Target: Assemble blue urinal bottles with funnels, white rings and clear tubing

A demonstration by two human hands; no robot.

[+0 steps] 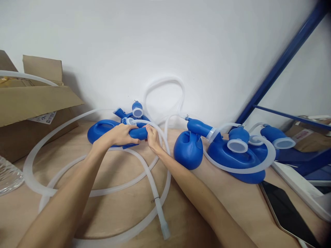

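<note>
A blue plastic container (99, 130) with a tube-shaped neck (138, 133) lies on the wooden table (124, 206) near the wall. My left hand (121, 134) is closed round the neck from the left. My right hand (153, 137) is closed on the neck's end, where a translucent white hose (144, 168) joins it. The hose loops widely over the table in front of me, and its free end (164, 230) lies near the front edge.
Several more blue containers (232, 156) with white caps and hoses lie to the right. An open cardboard box (31, 103) stands at left, clear plastic wrap (9, 177) below it. A dark tablet (287, 213) lies at front right. A blue metal frame (281, 62) leans against the white wall.
</note>
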